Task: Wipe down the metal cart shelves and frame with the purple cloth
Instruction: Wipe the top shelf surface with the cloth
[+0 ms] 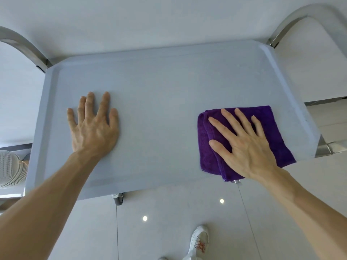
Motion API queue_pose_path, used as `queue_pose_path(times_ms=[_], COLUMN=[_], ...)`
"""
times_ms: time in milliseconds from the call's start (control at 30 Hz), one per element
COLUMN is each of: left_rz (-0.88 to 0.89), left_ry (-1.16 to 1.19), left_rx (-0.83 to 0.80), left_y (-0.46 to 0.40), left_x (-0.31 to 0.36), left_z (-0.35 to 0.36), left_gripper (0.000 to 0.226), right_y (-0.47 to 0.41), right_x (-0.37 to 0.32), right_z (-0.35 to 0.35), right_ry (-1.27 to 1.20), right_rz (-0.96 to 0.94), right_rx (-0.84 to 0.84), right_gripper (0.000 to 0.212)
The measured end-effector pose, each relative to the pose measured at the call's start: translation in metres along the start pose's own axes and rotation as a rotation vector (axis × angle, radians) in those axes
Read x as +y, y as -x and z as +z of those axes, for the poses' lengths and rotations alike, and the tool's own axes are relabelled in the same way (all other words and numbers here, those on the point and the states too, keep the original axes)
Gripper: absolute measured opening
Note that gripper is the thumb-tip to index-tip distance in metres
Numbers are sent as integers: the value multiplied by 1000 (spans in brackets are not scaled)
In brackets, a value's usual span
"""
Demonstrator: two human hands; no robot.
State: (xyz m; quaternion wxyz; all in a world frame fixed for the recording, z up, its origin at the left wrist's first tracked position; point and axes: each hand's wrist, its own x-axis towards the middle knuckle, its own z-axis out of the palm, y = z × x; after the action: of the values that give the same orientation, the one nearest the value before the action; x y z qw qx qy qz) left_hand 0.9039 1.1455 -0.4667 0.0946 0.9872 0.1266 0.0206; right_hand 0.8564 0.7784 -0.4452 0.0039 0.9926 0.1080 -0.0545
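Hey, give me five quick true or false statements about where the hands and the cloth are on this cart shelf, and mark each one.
1. The right hand presses flat on the purple cloth. True.
2. The left hand holds a second cloth. False: it rests bare and flat on the shelf.
3. The cloth lies near the shelf's right end. True.
4. The cloth is spread out in a single layer. False: it is folded, with layered edges showing on its left side.
5. Both hands touch the cloth. False: only the right hand does; the left hand rests well apart from it.
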Motion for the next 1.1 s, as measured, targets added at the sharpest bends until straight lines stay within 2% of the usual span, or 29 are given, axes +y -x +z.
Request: queue_pose_path(times_ms=[167, 267, 367, 467, 567, 700, 900, 1033, 1100], left_rz=[24, 251, 453, 427, 364, 415, 400, 370, 356], left_ry=[22, 139, 206, 241, 287, 120, 58, 41, 41], left_rx=[-34, -41, -70, -93, -108, -43, -16, -28, -42], left_y=[2, 10, 24, 26, 24, 29, 26, 26, 24], left_x=[23, 73, 137, 175, 176, 167, 171, 172, 172], left_z=[-19, -27, -22, -8, 10, 30, 34, 34, 34], left_gripper=[54, 63, 62, 57, 51, 51, 54, 55, 56], right_y=[-1, -3, -3, -4, -3, -19, -66, -47, -19], right_x=[0, 2, 3, 4, 6, 17, 30, 11, -7], right_z=[2, 3, 4, 6, 8, 9, 0, 0, 6], right_ry=[5, -2, -10, -14, -24, -49, -75, -88, -99], right_rz=[-3, 0, -7, -13, -14, -6, 121, 153, 108], right_rx=[27, 34, 45, 59, 80, 91, 95, 101, 108], right_gripper=[61, 61, 61, 60, 60, 59, 62, 64, 64])
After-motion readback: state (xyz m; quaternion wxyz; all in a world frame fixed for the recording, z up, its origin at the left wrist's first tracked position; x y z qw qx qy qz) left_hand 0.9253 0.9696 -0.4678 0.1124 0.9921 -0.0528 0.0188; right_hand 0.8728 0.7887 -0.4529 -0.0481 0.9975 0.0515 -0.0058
